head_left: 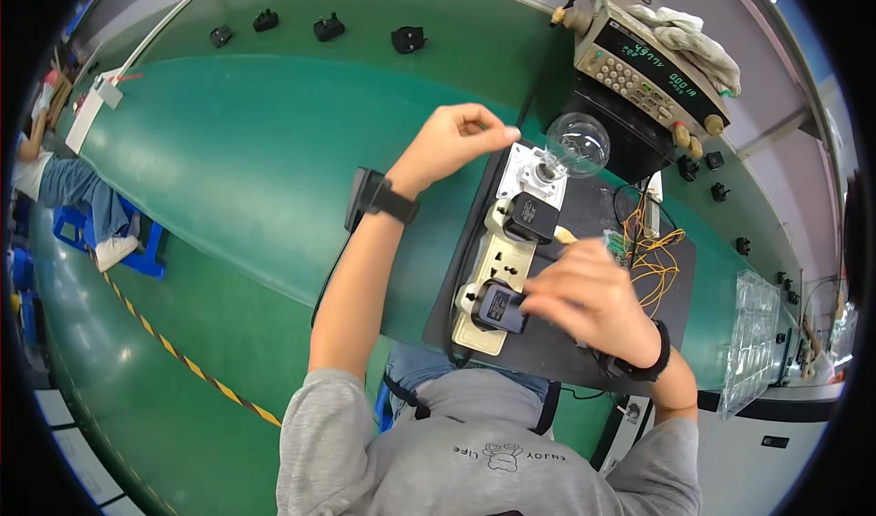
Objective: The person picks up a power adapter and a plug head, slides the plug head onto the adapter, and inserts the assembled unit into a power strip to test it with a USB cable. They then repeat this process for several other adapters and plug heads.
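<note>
A cream power strip [493, 265] lies lengthwise before me on a dark mat. Two black power adapters sit plugged into it: a near one [498, 307] and a farther one [529, 218]. At its far end, a clear glass bulb [578, 144] stands in a white lamp holder [529, 177]. My left hand [461, 144] hovers just left of the holder, fingers curled and thumb toward the index finger; nothing shows in it. Motion smears my right hand [593, 297], whose fingertips are at the right end of the near adapter. Whether they touch it is unclear.
A bench power supply [643, 69] with a lit display stands at the far right, white gloves [689, 41] on top. Yellow wires [652, 260] tangle beside a green circuit board [617, 245]. Several black adapters line the wall. Clear plastic trays [753, 333] stand at right.
</note>
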`<state>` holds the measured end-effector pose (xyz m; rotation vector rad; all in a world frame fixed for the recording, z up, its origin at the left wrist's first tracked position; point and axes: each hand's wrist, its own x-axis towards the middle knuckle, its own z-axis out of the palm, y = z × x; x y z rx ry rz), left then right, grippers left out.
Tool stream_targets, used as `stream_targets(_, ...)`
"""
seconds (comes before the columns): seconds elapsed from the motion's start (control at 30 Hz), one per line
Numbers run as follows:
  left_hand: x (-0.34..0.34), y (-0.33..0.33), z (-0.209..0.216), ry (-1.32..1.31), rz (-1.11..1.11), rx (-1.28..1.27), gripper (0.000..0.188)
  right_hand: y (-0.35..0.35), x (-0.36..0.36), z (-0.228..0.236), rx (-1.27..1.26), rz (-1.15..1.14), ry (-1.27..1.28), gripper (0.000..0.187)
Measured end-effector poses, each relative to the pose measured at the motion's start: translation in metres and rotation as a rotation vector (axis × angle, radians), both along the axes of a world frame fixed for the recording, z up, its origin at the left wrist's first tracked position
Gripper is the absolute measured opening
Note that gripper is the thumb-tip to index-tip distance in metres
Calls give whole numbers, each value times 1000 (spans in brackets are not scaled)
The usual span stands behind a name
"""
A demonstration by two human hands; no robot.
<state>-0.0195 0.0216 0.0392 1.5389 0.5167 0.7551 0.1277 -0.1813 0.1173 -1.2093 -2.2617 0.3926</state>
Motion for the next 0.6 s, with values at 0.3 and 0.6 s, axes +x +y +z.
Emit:
stream_targets(0.3,0,-39,30,198,-405,478,49,-15,37,-24,113,-469,-169,18)
stream_targets(0.6,0,-41,37,184,-324,614,43,-60,10,-24,-16,-340,-85,21)
